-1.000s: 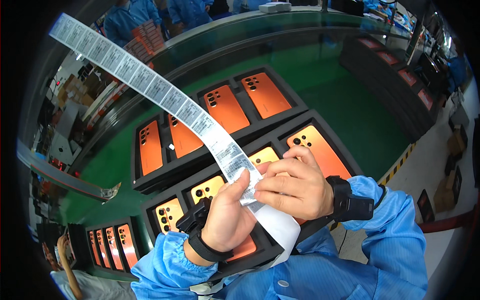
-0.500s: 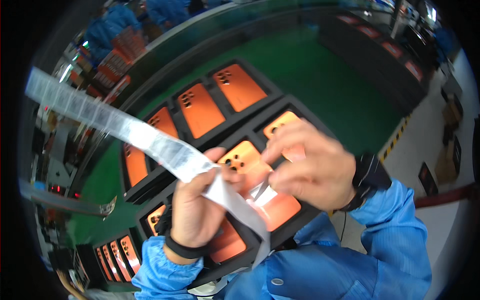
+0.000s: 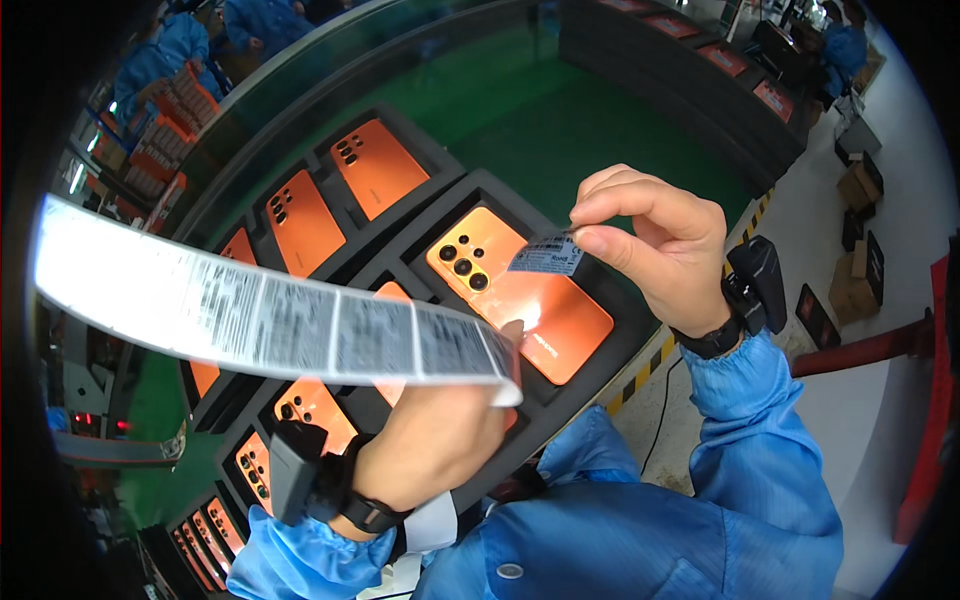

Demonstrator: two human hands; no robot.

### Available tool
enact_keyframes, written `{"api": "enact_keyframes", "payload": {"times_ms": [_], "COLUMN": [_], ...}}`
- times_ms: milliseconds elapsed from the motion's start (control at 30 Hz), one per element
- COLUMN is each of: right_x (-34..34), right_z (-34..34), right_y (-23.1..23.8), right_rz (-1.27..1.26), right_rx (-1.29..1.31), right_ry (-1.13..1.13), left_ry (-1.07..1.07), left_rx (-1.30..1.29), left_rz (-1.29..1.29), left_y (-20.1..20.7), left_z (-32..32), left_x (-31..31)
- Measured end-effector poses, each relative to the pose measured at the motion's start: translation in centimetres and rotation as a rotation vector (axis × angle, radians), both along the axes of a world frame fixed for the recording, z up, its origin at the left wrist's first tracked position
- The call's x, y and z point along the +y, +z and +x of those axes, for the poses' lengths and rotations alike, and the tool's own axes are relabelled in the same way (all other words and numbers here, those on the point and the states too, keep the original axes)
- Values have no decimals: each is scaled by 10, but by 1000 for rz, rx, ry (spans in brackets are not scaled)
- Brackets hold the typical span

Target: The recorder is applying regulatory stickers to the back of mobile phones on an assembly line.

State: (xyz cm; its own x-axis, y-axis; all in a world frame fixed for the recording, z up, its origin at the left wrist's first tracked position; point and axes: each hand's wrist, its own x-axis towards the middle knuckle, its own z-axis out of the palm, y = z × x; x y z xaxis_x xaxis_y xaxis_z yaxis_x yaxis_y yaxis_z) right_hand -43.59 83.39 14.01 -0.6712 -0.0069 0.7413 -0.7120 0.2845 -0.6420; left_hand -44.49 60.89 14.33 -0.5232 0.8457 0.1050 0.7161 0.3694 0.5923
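A long strip of printed labels (image 3: 300, 325) crosses the view from the left, its near end gripped by my left hand (image 3: 440, 440). The strip hides part of that hand's fingers. Between thumb and forefinger, my right hand (image 3: 660, 245) pinches one small grey printed label (image 3: 545, 256) by its edge. The label hangs above an orange phone (image 3: 525, 300), which lies back up in a black tray (image 3: 625, 345) with its round camera lenses at the upper left. My left fingertips are close to this phone's lower-left edge; whether they touch it I cannot tell.
More orange phones (image 3: 305, 222) lie in black trays to the left and farther off. Beneath is a green conveyor surface (image 3: 520, 130). Stacked dark trays (image 3: 690, 80) stand at the far right. People in blue (image 3: 165, 55) are at the upper left. Cartons (image 3: 860, 190) sit on the floor at right.
My right hand has moved up from the strip and now carries a single label. My left hand has turned over and the strip swings lower. The view has shifted, with the trays farther left.
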Motion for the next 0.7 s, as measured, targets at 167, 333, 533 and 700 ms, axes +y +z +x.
{"api": "enact_keyframes", "payload": {"times_ms": [167, 333, 533, 700], "right_x": [4, 10, -1, -2], "right_z": [-5, -7, -14, -15], "right_y": [-6, -18, -28, -29], "right_rz": [-157, -220, -347, -390], "right_rx": [-97, -226, -380, -400], "right_ry": [45, 27, 50, 25], "left_ry": [-167, -239, -309, -419], "left_rx": [-91, -133, -15, 259], "left_rz": [-38, 47, -186, -294], "left_y": [-9, -20, 0, -8], "left_z": [-11, -14, -10, -8], "left_x": [13, 28, 43, 46]}}
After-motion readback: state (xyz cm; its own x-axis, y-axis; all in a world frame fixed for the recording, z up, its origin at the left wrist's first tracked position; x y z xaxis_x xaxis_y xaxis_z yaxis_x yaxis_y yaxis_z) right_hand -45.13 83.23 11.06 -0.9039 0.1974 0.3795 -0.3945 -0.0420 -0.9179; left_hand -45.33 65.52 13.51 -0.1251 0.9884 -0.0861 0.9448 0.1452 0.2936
